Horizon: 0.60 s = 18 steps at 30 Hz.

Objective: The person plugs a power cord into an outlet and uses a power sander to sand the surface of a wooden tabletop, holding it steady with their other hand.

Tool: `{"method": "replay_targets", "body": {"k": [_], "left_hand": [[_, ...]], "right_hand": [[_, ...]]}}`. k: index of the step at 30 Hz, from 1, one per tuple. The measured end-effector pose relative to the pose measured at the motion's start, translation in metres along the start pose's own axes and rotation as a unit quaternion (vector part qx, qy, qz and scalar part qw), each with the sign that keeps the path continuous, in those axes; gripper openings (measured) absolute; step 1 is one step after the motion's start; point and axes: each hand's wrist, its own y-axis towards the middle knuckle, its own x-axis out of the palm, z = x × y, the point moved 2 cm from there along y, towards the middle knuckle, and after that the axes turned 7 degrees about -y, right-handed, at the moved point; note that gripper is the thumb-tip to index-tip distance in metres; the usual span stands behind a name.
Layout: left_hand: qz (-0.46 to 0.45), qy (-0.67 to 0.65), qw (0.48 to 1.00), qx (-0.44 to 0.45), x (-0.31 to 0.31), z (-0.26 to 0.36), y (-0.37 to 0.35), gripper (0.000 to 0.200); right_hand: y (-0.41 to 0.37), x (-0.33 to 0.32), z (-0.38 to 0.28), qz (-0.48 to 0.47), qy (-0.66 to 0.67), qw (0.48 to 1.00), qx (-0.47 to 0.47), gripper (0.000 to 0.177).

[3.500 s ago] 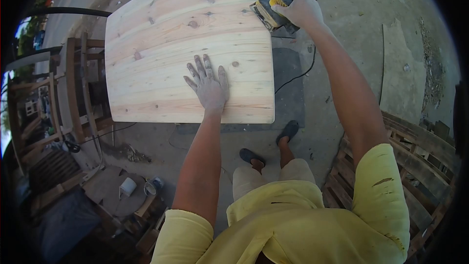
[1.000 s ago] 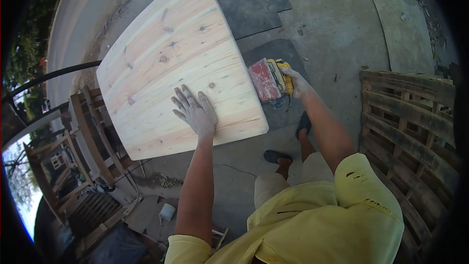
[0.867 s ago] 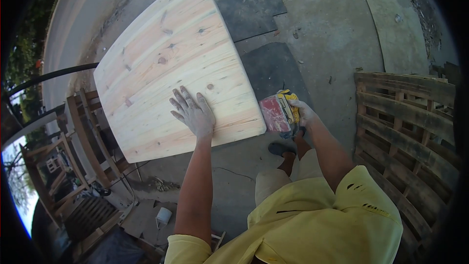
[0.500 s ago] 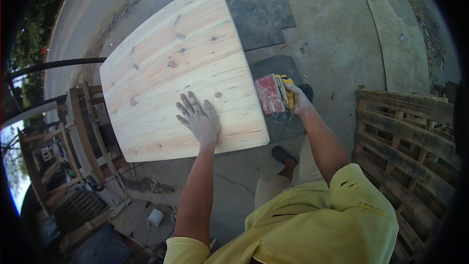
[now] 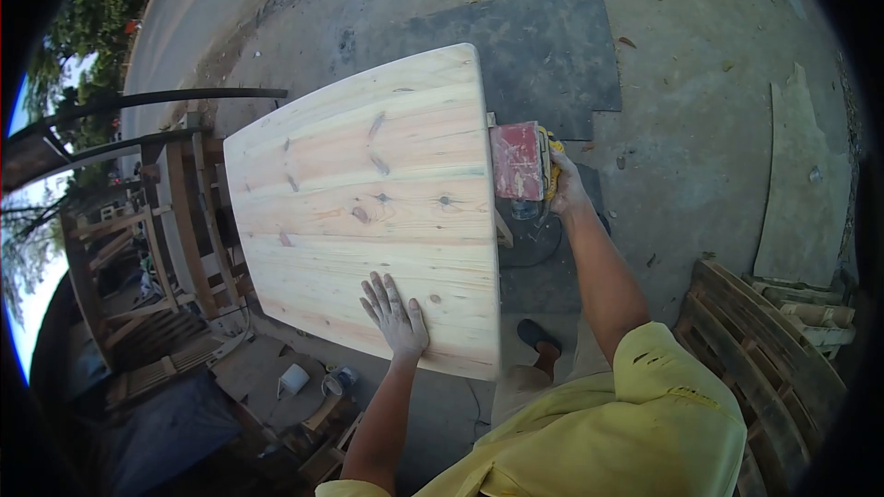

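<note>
A pale wooden tabletop (image 5: 359,212) with dark knots and rounded corners spans the middle of the view. My left hand (image 5: 398,320), dusty and with fingers spread, lies flat on its near part. My right hand (image 5: 566,186) grips a yellow sander (image 5: 552,166) at the tabletop's right edge. The sander's red, scuffed face (image 5: 517,161) sits right against that edge. White dust coats the fingers of both hands.
Dark mats (image 5: 552,55) lie on the concrete ground beyond the tabletop. Wooden pallets (image 5: 764,359) stand at the right. Wooden frames (image 5: 175,221) and a white container (image 5: 293,379) are at the left. A cord runs along the ground.
The view has shifted, so the tabletop appears lower and turned. The sander has moved farther along the right edge, away from me. My left hand stays flat on the wood.
</note>
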Motion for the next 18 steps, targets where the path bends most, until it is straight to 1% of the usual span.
{"method": "replay_targets", "body": {"k": [1,2,4,7,8,10,11,12,14,16,18], "left_hand": [[0.001,-0.003,1.0,0.006,0.0,0.0,0.001,0.069],[0.001,-0.006,1.0,0.011,0.0,0.0,0.0,0.069],[-0.001,0.002,1.0,0.006,0.0,0.0,0.001,0.069],[0.002,-0.004,1.0,0.015,0.0,0.0,0.001,0.068],[0.0,-0.003,1.0,0.012,0.0,0.0,0.001,0.068],[0.003,-0.007,1.0,0.019,0.0,0.0,0.002,0.068],[0.0,-0.009,1.0,0.018,0.0,0.0,0.001,0.068],[0.003,-0.008,1.0,0.02,0.0,-0.001,0.001,0.068],[0.005,-0.014,1.0,0.022,0.002,0.0,0.001,0.068],[0.01,-0.012,1.0,0.026,0.002,-0.002,0.001,0.068],[0.003,-0.01,1.0,0.02,0.002,0.0,0.001,0.068]], "right_hand": [[0.016,0.005,-0.01,-0.019,-0.008,1.0,-0.013,0.033],[0.029,0.011,-0.019,-0.019,-0.007,1.0,-0.008,0.033],[0.055,0.032,-0.043,-0.007,-0.036,0.998,-0.049,0.03],[0.089,0.067,-0.076,-0.027,-0.054,0.996,-0.064,0.029],[0.1,0.07,-0.088,-0.026,-0.053,0.996,-0.062,0.029],[0.114,0.07,-0.113,-0.029,-0.163,0.984,-0.064,0.035],[0.112,0.079,-0.122,0.028,-0.206,0.976,-0.071,0.045],[0.103,0.091,-0.128,0.03,-0.208,0.975,-0.071,0.045],[0.068,0.111,-0.133,0.029,-0.298,0.946,-0.125,0.054],[0.023,0.124,-0.116,0.07,-0.372,0.911,-0.162,0.062],[-0.031,0.119,-0.093,0.104,-0.432,0.889,-0.109,0.068]]}}
